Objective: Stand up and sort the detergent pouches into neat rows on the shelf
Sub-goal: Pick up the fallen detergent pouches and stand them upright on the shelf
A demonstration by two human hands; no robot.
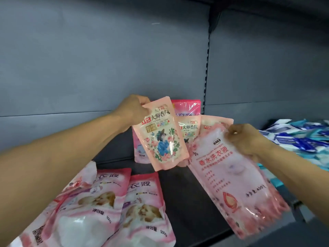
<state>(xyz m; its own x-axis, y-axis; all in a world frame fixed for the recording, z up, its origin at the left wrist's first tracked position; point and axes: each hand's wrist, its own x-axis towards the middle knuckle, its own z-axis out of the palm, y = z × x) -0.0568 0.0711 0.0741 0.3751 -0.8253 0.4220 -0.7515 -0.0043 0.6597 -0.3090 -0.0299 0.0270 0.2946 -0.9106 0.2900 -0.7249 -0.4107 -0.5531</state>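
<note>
— What do the hands have?

— The left hand (133, 108) pinches the top left corner of a floral pouch (161, 134), a glossy salmon-pink plastic packet with rounded corners and a printed figure in blue among roses; it hangs tilted, clear of the shelf (192, 196); the right hand (249, 141) grips the upper right edge of a pale pink pouch (235, 188), longer, crinkled and shiny, slanting down toward the shelf's front edge; its lower part is blurred.

— And the rest of the pouches?

— Toward the back of the shelf, near the middle, stand more pink ones: a deeper pink pouch (187, 107) rearmost, two salmon pouches (188, 129) like the held one in front of it, mostly covered by the two held packets; another pinkish pouch (140, 150) shows only a strip left of the floral one; at the front left corner lie flat pouches (142, 207) in pink and white, soft and bulging, overlapping, partly under the left forearm and cut by the lower edge of view.

— The shelf itself?

— Dark, matt metal, with a grey back panel (89, 59) and a slotted upright; at the right edge a heap of blue-and-white packets (302, 138), smeared beyond reading.
</note>
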